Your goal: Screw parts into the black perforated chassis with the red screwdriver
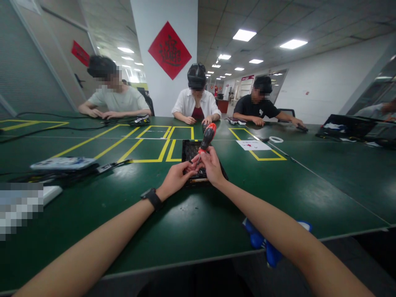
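Observation:
A screwdriver (209, 136) with a fat red and black handle leans upright in my right hand (214, 168), whose fingers close around its lower end and shaft. My left hand (177, 177), with a dark watch (152, 199) on the wrist, has its fingertips pinched together close to the screwdriver's tip. Whatever they pinch is too small and hidden to name. Both hands are over a black open tray-like case (187, 149) on the green table. My fingers cover much of its inside, and the screwdriver's tip cannot be made out clearly.
Yellow tape (136, 146) marks rectangles on the green table (130, 251). Cables and a flat boxed item (63, 163) lie left. A white paper (253, 145) and tape roll (276, 139) lie right. A blue item (256, 239) hangs at the front edge. Several people sit opposite.

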The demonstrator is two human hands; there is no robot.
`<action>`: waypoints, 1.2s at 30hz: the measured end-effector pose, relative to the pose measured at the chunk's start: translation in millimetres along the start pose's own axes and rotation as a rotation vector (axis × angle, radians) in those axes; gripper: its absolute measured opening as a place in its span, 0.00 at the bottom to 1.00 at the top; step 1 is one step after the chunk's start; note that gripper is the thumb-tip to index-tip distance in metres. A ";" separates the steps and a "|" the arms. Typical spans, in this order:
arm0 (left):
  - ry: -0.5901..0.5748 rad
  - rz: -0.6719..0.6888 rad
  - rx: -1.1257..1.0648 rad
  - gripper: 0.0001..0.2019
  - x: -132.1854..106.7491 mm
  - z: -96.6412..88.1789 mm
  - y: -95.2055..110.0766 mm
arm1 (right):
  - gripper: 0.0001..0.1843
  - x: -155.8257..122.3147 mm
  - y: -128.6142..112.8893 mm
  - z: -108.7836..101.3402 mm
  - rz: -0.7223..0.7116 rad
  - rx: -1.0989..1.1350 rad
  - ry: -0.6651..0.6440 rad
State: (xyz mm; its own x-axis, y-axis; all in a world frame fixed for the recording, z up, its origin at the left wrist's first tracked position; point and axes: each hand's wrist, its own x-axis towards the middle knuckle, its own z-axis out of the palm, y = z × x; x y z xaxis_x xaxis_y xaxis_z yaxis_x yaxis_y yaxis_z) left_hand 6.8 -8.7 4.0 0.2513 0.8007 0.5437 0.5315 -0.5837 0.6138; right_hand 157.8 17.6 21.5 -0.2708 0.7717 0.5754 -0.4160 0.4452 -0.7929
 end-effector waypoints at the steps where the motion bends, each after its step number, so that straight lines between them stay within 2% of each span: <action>1: -0.008 0.004 -0.005 0.10 0.1 -0.3 -0.9 | 0.16 0.1 0.3 -0.3 0.004 -0.005 -0.003; 8: -0.045 0.055 -0.092 0.12 0.1 -1.2 -0.6 | 0.18 0.0 2.8 -2.1 0.010 -0.025 -0.039; 14: -0.018 0.004 -0.035 0.11 -0.3 0.2 2.3 | 0.16 0.0 3.1 -1.1 -0.015 -0.029 -0.027; 24: 0.017 0.044 -0.016 0.06 -0.7 0.6 -3.3 | 0.17 1.3 5.2 -0.1 -0.040 -0.082 -0.037; 30: 0.005 0.045 -0.020 0.10 -1.1 1.6 -4.9 | 0.19 1.0 5.5 -1.6 -0.018 -0.077 -0.031; 36: 0.059 0.039 0.046 0.10 -0.3 2.6 -0.9 | 0.18 0.1 5.0 1.5 -0.028 -0.062 -0.037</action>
State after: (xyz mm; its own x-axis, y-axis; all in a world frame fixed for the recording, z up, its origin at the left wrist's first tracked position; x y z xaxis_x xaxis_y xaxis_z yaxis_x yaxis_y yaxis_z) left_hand 8.3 -8.0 1.7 0.2255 0.7671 0.6005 0.5590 -0.6067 0.5652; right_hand 154.4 19.2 17.9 -0.2925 0.7418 0.6034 -0.3698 0.4942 -0.7868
